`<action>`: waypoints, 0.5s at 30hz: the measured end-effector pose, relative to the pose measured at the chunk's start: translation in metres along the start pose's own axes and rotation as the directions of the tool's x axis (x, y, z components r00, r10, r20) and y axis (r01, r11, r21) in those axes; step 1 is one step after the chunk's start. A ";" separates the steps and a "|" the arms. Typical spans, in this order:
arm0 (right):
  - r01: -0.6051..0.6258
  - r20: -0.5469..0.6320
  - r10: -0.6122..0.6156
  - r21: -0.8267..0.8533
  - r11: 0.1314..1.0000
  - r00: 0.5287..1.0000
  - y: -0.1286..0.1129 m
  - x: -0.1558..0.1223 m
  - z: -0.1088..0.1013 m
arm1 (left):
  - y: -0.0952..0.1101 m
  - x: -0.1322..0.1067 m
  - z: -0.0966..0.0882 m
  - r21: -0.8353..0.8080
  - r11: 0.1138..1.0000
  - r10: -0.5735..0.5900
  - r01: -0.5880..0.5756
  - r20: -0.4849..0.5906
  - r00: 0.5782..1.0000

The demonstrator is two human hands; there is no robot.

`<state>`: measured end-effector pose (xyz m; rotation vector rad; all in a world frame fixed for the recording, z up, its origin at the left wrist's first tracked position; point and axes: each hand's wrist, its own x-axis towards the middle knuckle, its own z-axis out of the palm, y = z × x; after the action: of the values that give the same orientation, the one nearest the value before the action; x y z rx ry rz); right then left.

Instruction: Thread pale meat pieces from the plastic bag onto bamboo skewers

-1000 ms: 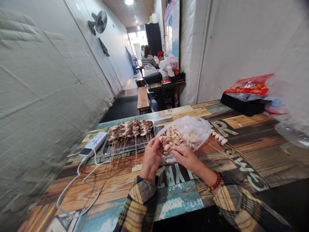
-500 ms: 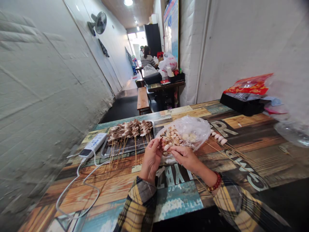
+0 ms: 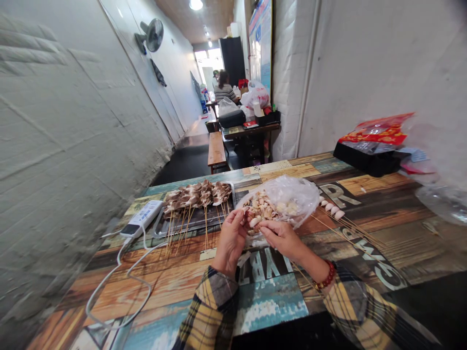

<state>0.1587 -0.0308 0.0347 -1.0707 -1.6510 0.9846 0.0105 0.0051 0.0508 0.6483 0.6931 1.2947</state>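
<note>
My right hand (image 3: 280,238) pinches a thin bamboo skewer (image 3: 304,278), whose long end runs back under my wrist. A white piece like a garlic clove (image 3: 254,222) sits at the skewer's front end, between my hands. The fingers of my left hand (image 3: 231,238) are pinched together just left of that piece; what they hold is too small to make out. Right behind both hands lies a clear plastic bag (image 3: 301,192), open toward me, with many pale, clove-like pieces (image 3: 266,204) in it. Right of the bag, several skewers (image 3: 359,231) carry white cloves (image 3: 333,210).
On the left, a metal tray (image 3: 157,228) holds skewers of brown-grey folded pieces (image 3: 197,194). Beside it lies a white power strip (image 3: 144,216) with a looping cable (image 3: 120,257). A black box (image 3: 368,158) with red packaging (image 3: 383,129) stands back right. Farther off, a person (image 3: 224,90) sits.
Both hands stay at the bag's mouth with nearly the same grip. The view has shifted very slightly; nothing was visibly taken up or let go.
</note>
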 end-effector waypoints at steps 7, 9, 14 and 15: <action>-0.023 -0.018 0.023 -0.039 0.999 1.000 -0.002 0.000 0.000 | -0.001 0.001 -0.001 -0.006 1.000 0.016 -0.017 -0.025 1.000; -0.026 -0.017 0.026 -0.043 0.999 1.000 -0.002 0.000 0.000 | -0.002 0.002 -0.001 -0.004 1.000 0.015 -0.015 -0.024 1.000; -0.041 -0.005 0.041 -0.033 0.999 0.999 -0.001 -0.001 -0.001 | -0.002 0.002 -0.001 0.020 0.999 0.026 -0.025 -0.032 0.999; -0.045 -0.007 0.045 -0.036 0.998 0.999 0.000 -0.002 -0.001 | -0.002 0.002 -0.001 0.025 0.999 0.030 -0.029 -0.035 0.999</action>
<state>0.1596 -0.0327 0.0348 -1.1387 -1.6518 0.9827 0.0112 0.0071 0.0480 0.6590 0.7322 1.3296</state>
